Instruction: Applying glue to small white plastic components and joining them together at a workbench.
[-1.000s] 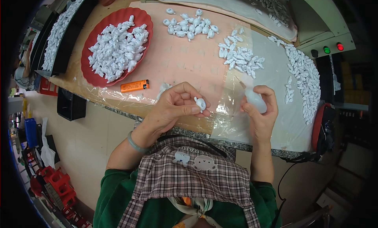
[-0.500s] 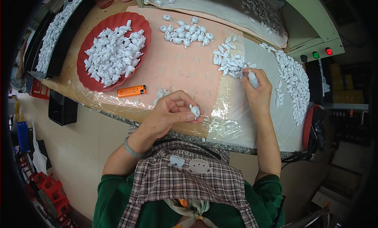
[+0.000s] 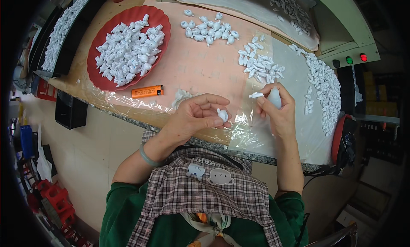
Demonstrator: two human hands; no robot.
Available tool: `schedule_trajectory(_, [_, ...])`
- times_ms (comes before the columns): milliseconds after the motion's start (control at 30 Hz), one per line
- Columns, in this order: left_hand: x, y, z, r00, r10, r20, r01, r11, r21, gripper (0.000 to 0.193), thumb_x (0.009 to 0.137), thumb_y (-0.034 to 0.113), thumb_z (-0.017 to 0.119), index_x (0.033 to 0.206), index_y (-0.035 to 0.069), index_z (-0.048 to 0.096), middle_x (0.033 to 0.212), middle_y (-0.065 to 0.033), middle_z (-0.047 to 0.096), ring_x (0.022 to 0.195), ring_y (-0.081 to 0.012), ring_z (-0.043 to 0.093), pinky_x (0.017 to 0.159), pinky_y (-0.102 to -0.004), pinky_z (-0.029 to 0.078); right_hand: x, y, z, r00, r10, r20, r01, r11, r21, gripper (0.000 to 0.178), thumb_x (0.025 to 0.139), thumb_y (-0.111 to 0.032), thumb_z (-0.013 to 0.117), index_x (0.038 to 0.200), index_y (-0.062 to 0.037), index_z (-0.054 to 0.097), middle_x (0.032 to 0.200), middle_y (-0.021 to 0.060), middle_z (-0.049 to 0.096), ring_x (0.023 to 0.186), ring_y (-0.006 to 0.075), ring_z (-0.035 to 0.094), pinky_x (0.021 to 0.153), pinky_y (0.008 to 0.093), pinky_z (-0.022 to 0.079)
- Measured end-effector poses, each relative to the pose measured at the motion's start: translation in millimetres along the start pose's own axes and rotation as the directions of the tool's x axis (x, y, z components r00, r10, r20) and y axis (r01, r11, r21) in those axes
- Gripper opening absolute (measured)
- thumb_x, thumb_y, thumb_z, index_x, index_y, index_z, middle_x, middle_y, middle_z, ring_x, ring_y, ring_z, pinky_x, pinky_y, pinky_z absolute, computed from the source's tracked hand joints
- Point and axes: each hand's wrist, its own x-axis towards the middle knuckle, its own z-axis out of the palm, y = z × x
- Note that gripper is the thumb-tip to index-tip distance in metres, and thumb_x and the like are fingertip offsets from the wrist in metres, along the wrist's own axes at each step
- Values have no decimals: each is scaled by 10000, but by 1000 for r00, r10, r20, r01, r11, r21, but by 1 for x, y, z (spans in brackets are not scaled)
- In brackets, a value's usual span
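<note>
My left hand (image 3: pixel 200 116) pinches a small white figurine head (image 3: pixel 222 115) between thumb and fingers above the table's front edge. To its right, my right hand (image 3: pixel 277 108) holds a pale squeeze bottle (image 3: pixel 274 97) in its curled fingers. A slim white piece (image 3: pixel 256 95) is also pinched at that hand's fingertips, pointing left. Just beyond lies a loose pile of slim white pieces (image 3: pixel 260 67). Farther left, a group of rounded white heads (image 3: pixel 209 30) rests on the pink sheet (image 3: pixel 183 72).
At the left stands a red scalloped bowl (image 3: pixel 95 72) heaped with white figurines. An orange lighter (image 3: pixel 147 91) and a crumpled white tissue (image 3: pixel 181 97) lie near the front. More white pieces (image 3: pixel 322 89) spread at the right, below a green cabinet (image 3: pixel 354 46) with lit buttons.
My right hand has drawn back from the pile of slim pieces, and one now shows at its fingertips. My left hand still holds the figurine head. The whole view has shifted slightly.
</note>
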Motion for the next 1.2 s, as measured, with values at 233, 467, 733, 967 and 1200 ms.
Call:
schedule_trajectory(233, [3,-3,9,997,78,-23,-74,985,156,277,844,-8,650,1109,-44,580,1034,-125,642,937,-199,657,843,-299,530,-30,2,29,991,121,63,-132,968,213,67,852,2,591,902,18,550,752,107,623,540,96,558,439,179,381])
schedule_trajectory(467, [2,-7,8,995,91,-44,-81,978,193,287,833,-39,647,1111,-57,578,1059,-126,621,956,-198,651,856,-293,527,-37,11,36,995,88,45,-96,969,229,53,861,5,596,879,21,549,775,119,634,555,98,566,454,188,404])
schedule_trajectory(733, [1,-10,6,977,213,0,-196,900,389,285,789,-57,683,1069,-43,632,995,-86,607,896,-142,637,798,-242,539,-41,17,37,989,132,67,-143,966,213,47,861,22,598,880,27,555,783,130,640,550,106,572,452,194,417])
schedule_trajectory(967, [-3,-4,2,965,249,76,-251,810,530,259,754,-16,717,1009,4,679,930,-72,632,797,-119,628,670,-221,544,-48,16,38,979,145,142,-171,965,197,48,858,42,598,888,24,564,788,127,646,573,112,598,453,199,445])
schedule_trajectory(1200, [-4,-4,3,979,197,59,-199,831,519,256,746,-13,723,998,5,682,880,-69,645,790,-121,634,667,-222,545,-47,12,34,979,36,199,-27,998,-51,83,840,41,627,896,10,574,781,92,649,598,93,617,475,201,472])
